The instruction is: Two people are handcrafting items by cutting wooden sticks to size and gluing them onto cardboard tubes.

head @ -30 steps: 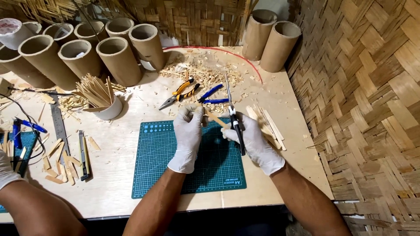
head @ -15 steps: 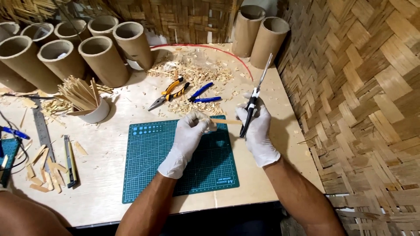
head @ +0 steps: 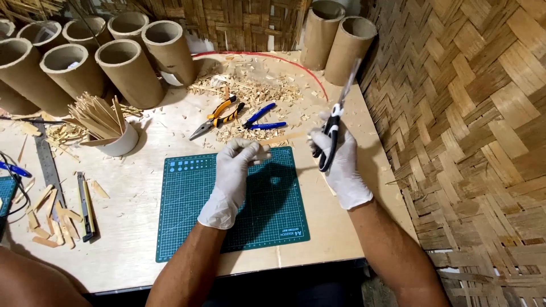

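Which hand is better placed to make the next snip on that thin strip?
Right, probably. The right hand already grips the black-handled scissors, blades raised, while the left hand pinches the thin bamboo strip over the green cutting mat, steadying it.

Matt cardboard tubes (head: 128, 71), rough woven bamboo wall (head: 472, 113), smooth rubbery green cutting mat (head: 233, 204).

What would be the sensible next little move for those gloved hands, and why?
Probably bring the scissors down onto the thin bamboo strip. The right hand holds them raised with blades pointing up, while the left hand pinches the strip's end above the green cutting mat; the blades are not yet on it.
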